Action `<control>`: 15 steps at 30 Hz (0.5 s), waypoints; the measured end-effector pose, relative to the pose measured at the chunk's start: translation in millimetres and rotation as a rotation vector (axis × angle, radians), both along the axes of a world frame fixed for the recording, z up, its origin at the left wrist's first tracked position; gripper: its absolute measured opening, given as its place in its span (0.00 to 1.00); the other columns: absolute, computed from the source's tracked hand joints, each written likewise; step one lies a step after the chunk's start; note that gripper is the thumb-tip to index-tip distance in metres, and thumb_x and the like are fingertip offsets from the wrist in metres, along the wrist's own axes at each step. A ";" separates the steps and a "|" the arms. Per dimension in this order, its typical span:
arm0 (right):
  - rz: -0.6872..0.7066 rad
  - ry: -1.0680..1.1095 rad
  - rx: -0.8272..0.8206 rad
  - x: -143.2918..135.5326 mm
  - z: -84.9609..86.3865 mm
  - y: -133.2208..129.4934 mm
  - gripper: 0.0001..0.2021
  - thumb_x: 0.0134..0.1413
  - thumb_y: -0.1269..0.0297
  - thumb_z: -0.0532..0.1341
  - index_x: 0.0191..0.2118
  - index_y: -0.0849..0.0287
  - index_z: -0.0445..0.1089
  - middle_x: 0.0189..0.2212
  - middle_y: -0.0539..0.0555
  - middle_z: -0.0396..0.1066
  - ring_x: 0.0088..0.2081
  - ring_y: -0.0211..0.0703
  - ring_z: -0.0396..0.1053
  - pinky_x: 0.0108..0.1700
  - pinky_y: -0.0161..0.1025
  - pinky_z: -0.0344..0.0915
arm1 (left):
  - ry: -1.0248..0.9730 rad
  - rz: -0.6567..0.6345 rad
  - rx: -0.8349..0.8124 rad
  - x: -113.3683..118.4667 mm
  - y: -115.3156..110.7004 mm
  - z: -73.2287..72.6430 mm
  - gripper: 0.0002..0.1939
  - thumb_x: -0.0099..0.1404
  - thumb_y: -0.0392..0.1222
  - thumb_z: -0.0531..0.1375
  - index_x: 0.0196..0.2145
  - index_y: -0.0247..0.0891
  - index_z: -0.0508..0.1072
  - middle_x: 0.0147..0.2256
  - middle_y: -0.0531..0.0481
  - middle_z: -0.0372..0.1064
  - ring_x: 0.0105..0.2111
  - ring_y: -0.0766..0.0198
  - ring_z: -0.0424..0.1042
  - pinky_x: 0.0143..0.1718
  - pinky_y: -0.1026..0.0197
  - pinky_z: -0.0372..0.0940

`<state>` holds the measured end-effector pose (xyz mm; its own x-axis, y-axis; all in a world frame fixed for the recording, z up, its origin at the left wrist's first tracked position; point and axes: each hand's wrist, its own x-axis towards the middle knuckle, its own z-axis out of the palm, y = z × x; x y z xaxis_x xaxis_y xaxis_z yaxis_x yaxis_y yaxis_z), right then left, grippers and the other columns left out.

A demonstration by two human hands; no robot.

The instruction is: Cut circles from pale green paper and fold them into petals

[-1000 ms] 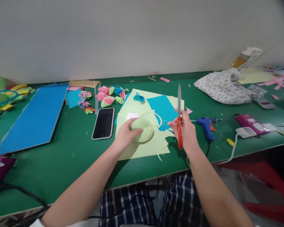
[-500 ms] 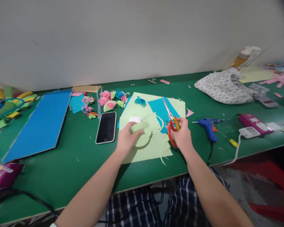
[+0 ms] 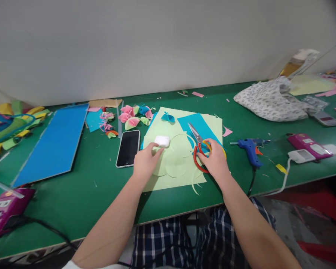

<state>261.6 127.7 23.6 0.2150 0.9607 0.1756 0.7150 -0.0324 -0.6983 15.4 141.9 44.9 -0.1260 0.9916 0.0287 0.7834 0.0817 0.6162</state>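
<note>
My left hand rests flat on a pale green paper sheet, its fingertips close to a small white earbud case. Pale green paper discs lie on the sheet between my hands. My right hand holds the orange handles of scissors that lie low on the sheet, blades pointing away over a blue paper piece. A small blue folded paper shape sits at the sheet's far edge.
A black phone lies left of the sheet, with pink and green paper petals beyond it. A big blue board is at the left. A blue glue gun, a magenta box and a patterned cloth are at the right.
My right hand brought the scissors down from upright to lying on the sheet. My left hand let the green disc down flat on the paper.
</note>
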 end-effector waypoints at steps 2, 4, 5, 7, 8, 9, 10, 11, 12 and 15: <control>0.011 -0.031 0.004 0.6 -1.2 0.4 0.21 0.49 0.62 0.65 0.50 0.59 0.68 0.46 0.64 0.72 0.40 0.55 0.73 0.37 0.47 0.68 | -0.045 0.032 0.025 -4.7 1.9 0.4 0.14 0.60 0.52 0.62 0.41 0.45 0.77 0.21 0.54 0.63 0.24 0.58 0.65 0.29 0.61 0.54; 0.031 -0.060 0.015 1.8 -2.8 0.9 0.21 0.49 0.62 0.65 0.50 0.60 0.69 0.46 0.65 0.73 0.43 0.58 0.73 0.40 0.50 0.69 | -0.100 0.076 0.061 -8.7 3.1 1.7 0.14 0.58 0.50 0.63 0.41 0.44 0.77 0.24 0.54 0.65 0.26 0.60 0.66 0.32 0.61 0.56; 0.045 -0.075 0.026 2.6 -3.5 0.9 0.20 0.50 0.62 0.65 0.49 0.60 0.69 0.45 0.65 0.73 0.44 0.60 0.73 0.42 0.51 0.69 | -0.132 0.101 0.083 -10.2 3.4 2.4 0.15 0.58 0.49 0.63 0.42 0.43 0.77 0.25 0.54 0.65 0.27 0.61 0.65 0.33 0.61 0.58; 0.070 -0.103 0.059 4.3 -4.5 0.6 0.17 0.51 0.61 0.65 0.47 0.59 0.70 0.43 0.64 0.75 0.46 0.61 0.72 0.45 0.54 0.68 | -0.210 0.143 0.123 -12.3 3.3 3.9 0.18 0.59 0.49 0.63 0.45 0.42 0.76 0.27 0.54 0.65 0.27 0.63 0.64 0.33 0.61 0.59; 0.078 -0.115 0.077 5.1 -4.8 0.1 0.16 0.52 0.61 0.64 0.47 0.59 0.71 0.42 0.63 0.75 0.45 0.62 0.72 0.46 0.55 0.68 | -0.256 0.157 0.138 -12.8 3.1 4.5 0.20 0.59 0.49 0.63 0.48 0.41 0.74 0.28 0.54 0.66 0.26 0.64 0.64 0.32 0.62 0.60; 0.084 -0.122 0.096 5.8 -5.0 -0.5 0.15 0.53 0.60 0.63 0.46 0.58 0.71 0.42 0.63 0.76 0.45 0.62 0.72 0.46 0.56 0.67 | -0.306 0.166 0.149 -13.1 3.0 5.0 0.22 0.59 0.49 0.62 0.50 0.40 0.73 0.29 0.54 0.66 0.26 0.65 0.64 0.31 0.62 0.61; 0.088 -0.125 0.115 6.3 -5.2 -1.2 0.14 0.55 0.58 0.62 0.46 0.58 0.71 0.41 0.63 0.76 0.44 0.62 0.72 0.46 0.56 0.67 | -0.357 0.169 0.155 -13.2 3.0 5.4 0.25 0.59 0.49 0.62 0.53 0.40 0.71 0.31 0.53 0.67 0.25 0.65 0.64 0.29 0.62 0.61; 0.091 -0.124 0.133 6.5 -5.3 -2.0 0.14 0.57 0.57 0.61 0.45 0.58 0.71 0.42 0.64 0.76 0.45 0.62 0.72 0.46 0.57 0.68 | -0.406 0.167 0.158 -13.1 3.1 5.6 0.27 0.59 0.49 0.62 0.55 0.39 0.69 0.32 0.53 0.68 0.25 0.65 0.65 0.28 0.62 0.62; 0.094 -0.119 0.153 6.6 -5.2 -2.8 0.13 0.58 0.56 0.60 0.45 0.58 0.71 0.42 0.64 0.76 0.45 0.62 0.72 0.46 0.57 0.67 | -0.452 0.162 0.159 -12.8 3.3 5.8 0.29 0.59 0.49 0.63 0.57 0.39 0.67 0.32 0.52 0.68 0.25 0.65 0.66 0.27 0.62 0.63; 0.083 -0.086 0.214 5.6 -3.8 -5.0 0.12 0.58 0.55 0.60 0.41 0.58 0.72 0.43 0.65 0.77 0.46 0.62 0.71 0.48 0.58 0.67 | -0.562 0.135 0.167 -10.6 3.8 6.1 0.34 0.56 0.47 0.65 0.59 0.39 0.64 0.32 0.53 0.68 0.27 0.65 0.67 0.29 0.63 0.65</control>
